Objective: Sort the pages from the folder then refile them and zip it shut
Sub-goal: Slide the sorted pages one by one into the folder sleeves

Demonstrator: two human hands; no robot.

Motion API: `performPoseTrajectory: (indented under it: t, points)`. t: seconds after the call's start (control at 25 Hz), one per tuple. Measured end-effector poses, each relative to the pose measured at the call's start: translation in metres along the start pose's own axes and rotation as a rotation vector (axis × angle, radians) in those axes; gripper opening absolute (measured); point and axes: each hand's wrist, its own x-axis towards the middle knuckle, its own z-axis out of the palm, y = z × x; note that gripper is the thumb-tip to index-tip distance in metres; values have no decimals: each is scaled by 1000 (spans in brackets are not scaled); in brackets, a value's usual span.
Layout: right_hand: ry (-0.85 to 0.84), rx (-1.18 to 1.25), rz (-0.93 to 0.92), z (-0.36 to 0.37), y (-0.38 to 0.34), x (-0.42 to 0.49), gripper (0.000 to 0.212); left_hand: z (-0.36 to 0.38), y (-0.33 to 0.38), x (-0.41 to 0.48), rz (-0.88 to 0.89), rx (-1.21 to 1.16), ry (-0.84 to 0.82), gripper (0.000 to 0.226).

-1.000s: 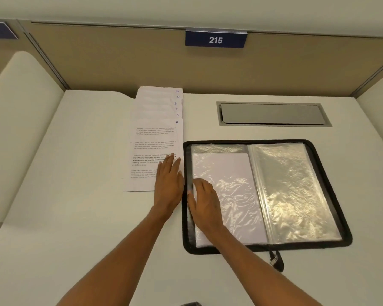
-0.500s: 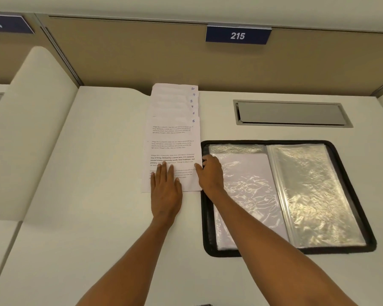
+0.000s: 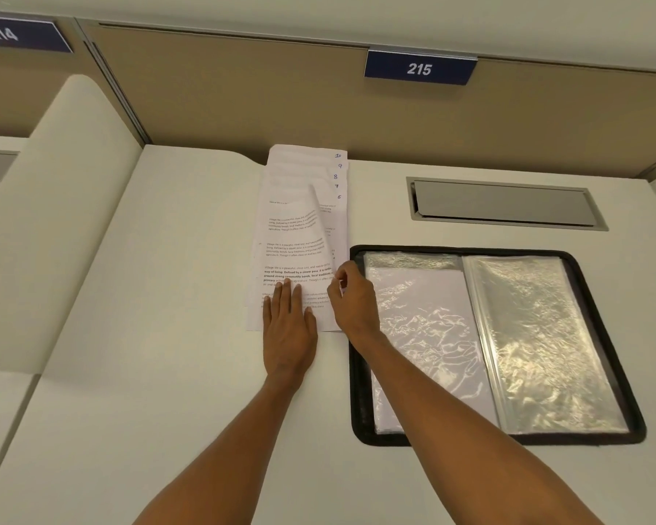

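Just left of the open folder (image 3: 356, 335) on the desk (image 3: 148, 373), the fanned pages (image 3: 300, 236) are pinned by the flat, spread left hand (image 3: 288, 331); the top sheet's right edge is pinched and lifted by the right hand (image 3: 351, 293); refiling appears in hand, and sliding that sheet into a sleeve (image 3: 421, 335) is judged next.

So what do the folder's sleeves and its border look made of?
The sleeves look like thin clear plastic film: glossy, crinkled, throwing bright glare, with a white sheet showing through the left one. The folder's border looks like matte black fabric or a padded synthetic; which one, I can't tell.
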Motion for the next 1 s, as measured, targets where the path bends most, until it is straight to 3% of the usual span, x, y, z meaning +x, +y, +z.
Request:
performPoseTrajectory:
  t: [0.16, 0.52, 0.8, 0.92, 1.0]
  points:
    - [-7, 100, 120, 2, 6, -5, 27, 1, -1, -1, 15, 14, 16, 55]
    - [-66, 543, 429, -19, 39, 0, 19, -19, 7, 3, 5, -126, 114, 48]
    - [-142, 719, 462, -72, 62, -13, 22, -59, 36, 28, -268, -454, 155, 52]
    - [-182, 760, 447, -100, 80, -21, 20, -64, 47, 42, -385, -679, 102, 30]
    - [-195, 765, 438, -121, 99, -27, 21, -60, 62, 45, -467, -947, -21, 13]
